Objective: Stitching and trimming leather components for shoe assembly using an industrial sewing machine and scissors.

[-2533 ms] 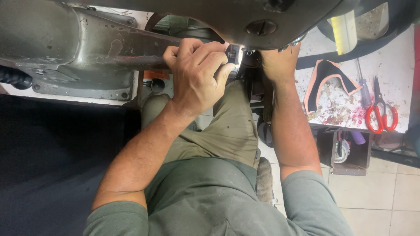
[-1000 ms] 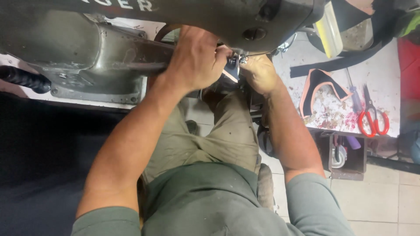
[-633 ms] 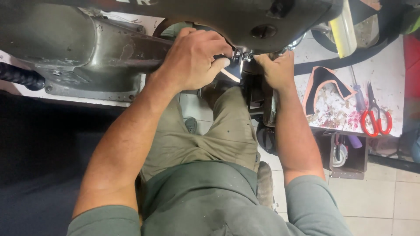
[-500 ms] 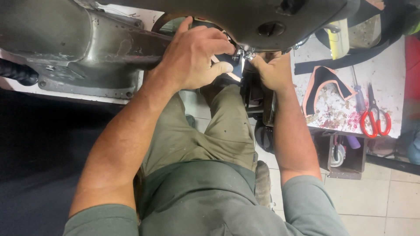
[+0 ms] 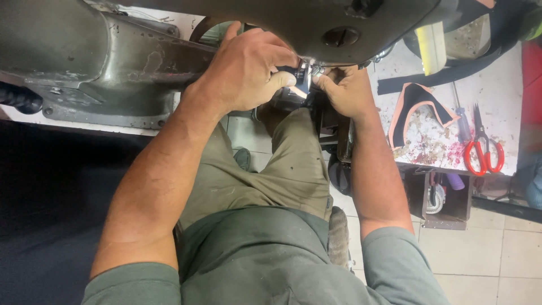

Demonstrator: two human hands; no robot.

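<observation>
machine: big grey-green industrial sewing machine (image 5: 113, 73) filled the top of my view, its head hanging over the needle area; the view sat slightly lower on it than half a second before.
bench: white worktop (image 5: 491, 96) on my right, littered with pink scraps.
legs: my olive trousers (image 5: 282, 169) below, tiled floor (image 5: 480, 254) to the right.
left hand: left hand (image 5: 248, 70) was curled narrow over the small dark workpiece (image 5: 288, 96) at the needle, thumb and forefinger pinched on it. Same grip as a moment earlier, barely shifted.
right hand: right hand (image 5: 347, 90) was closed on the other side of that piece, fingertips just touching the metal foot (image 5: 305, 76); what it gripped was hidden.
change: hands had closed in tighter under the head since two seconds back; I judged the piece was now seated at the foot.
loose parts: black-and-orange cut piece (image 5: 418, 104), red-handled scissors (image 5: 483, 149), screwdriver (image 5: 460, 118), all well apart from my hands.
</observation>
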